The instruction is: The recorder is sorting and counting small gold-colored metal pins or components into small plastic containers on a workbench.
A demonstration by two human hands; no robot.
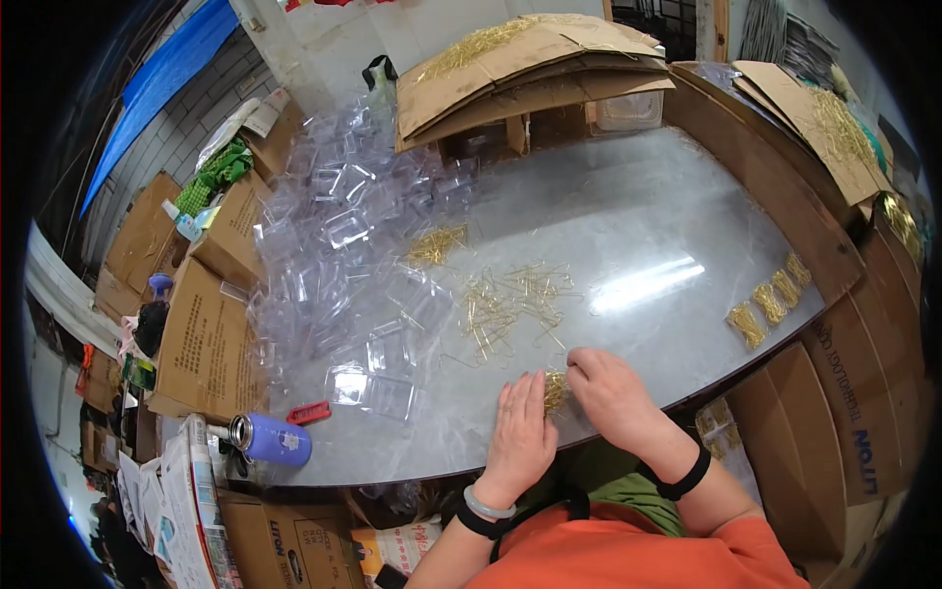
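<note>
At the table's near edge, a small bundle of gold wire hooks [555, 391] is between my hands. My left hand [523, 429] rests along the bundle's left side, fingers long and together, holding it against the tabletop. On the other side my right hand [613, 395] has its fingers curled in a pinch by the bundle's upper right; what the fingertips hold is too small to make out. Just beyond lies a loose spread of gold wire hooks [505, 306], with a denser clump [438, 245] farther back.
Clear plastic boxes [339, 231] heap up across the left of the grey table [628, 216]. Several tied gold bundles [770, 302] line the right edge. A purple bottle [270, 439] lies near a red tool [308, 412]. Layered cardboard [530, 79] stands at the back, cartons [206, 344] at left.
</note>
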